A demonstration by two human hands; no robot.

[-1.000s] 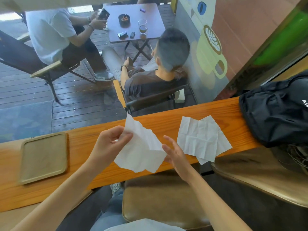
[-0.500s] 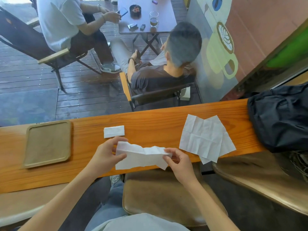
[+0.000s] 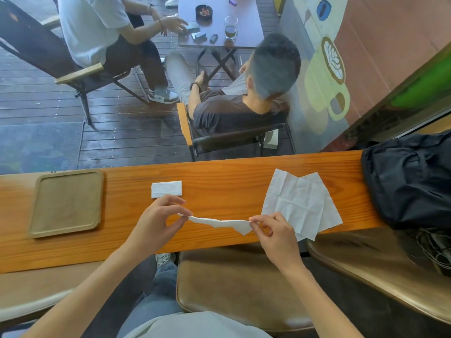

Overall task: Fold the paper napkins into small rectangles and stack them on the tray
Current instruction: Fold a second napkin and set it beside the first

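Note:
A white paper napkin (image 3: 219, 222) is stretched nearly edge-on above the wooden counter (image 3: 219, 174). My left hand (image 3: 158, 220) pinches its left end and my right hand (image 3: 273, 230) pinches its right end. A small folded napkin rectangle (image 3: 166, 189) lies on the counter just beyond my left hand. A loose pile of unfolded napkins (image 3: 297, 201) lies flat to the right, partly behind my right hand. The tan tray (image 3: 67, 203) sits at the left of the counter with nothing on it.
A black backpack (image 3: 410, 179) rests on the counter's right end. Brown stool seats (image 3: 239, 284) stand under the counter's near edge. Beyond the glass, two people sit on chairs at a small table.
The napkin went from hanging open in my left hand to being folded over and pulled flat between both hands, lower over the counter. The view shifted, showing the folded rectangle.

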